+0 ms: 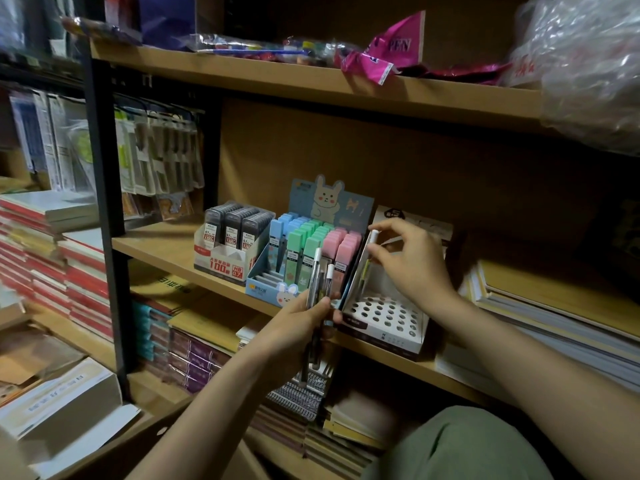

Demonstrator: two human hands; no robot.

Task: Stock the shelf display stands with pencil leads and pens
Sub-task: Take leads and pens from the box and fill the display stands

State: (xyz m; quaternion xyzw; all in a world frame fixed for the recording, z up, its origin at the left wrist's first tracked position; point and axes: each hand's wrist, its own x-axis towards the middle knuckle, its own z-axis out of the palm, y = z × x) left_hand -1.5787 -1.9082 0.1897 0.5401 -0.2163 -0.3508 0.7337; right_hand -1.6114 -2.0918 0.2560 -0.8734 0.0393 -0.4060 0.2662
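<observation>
We are crouched at the middle shelf (180, 258), stocking the white pen stand (384, 317) whose top is a grid of round holes. Our right hand (412, 261) pinches a single pen (370, 252) between thumb and fingertips near its white cap, holding it nearly upright over the back of the stand, apparently about to drop it into a hole at the far left corner. Our left hand (304, 323) is curled around a small bundle of pens (320, 292), white caps up, held just in front of the stand and against the edge of the bunny display box (311, 251), which is already filled with blue, green and pink lead cases. To its left sits the box of dark lead cases (235, 240), also full. These pens look light, stiff and smooth-barrelled, so we judge them likely to slide against each other in a loose fist; a firm wrap around the middle of the bundle keeps them together. The single pen is best held high on the barrel, leaving the tip free to find its hole. Nearly all the holes look unfilled.
</observation>
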